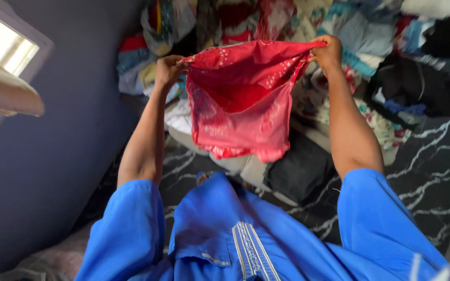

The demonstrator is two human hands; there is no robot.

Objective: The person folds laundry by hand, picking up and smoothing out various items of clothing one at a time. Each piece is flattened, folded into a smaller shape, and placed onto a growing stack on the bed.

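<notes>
the dark floor with its white marble-like veins takes up the right side of the room, and a grey-blue wall fills the left, with a bright window up in the corner. across the far end lies a big heap of mixed clothes, patterned, striped and plain, with a black garment off to the right and another dark folded piece nearer in, resting on pale cloth. the person stands over it all in a bright blue top with pale embroidery down the front, both bare arms stretched out.

between the arms hangs a red garment with a light printed pattern, held up in the air above the heap, its top edge pulled wide so the inside shows and the lower hem dangling free just above the dark folded piece.

the left hand has its grip clamped on the garment's left top corner, fingers curled tight round the cloth. the right hand has its grip pinched shut on the right top corner, a little higher than the other, so the edge between them runs taut and slightly slanted.
</notes>
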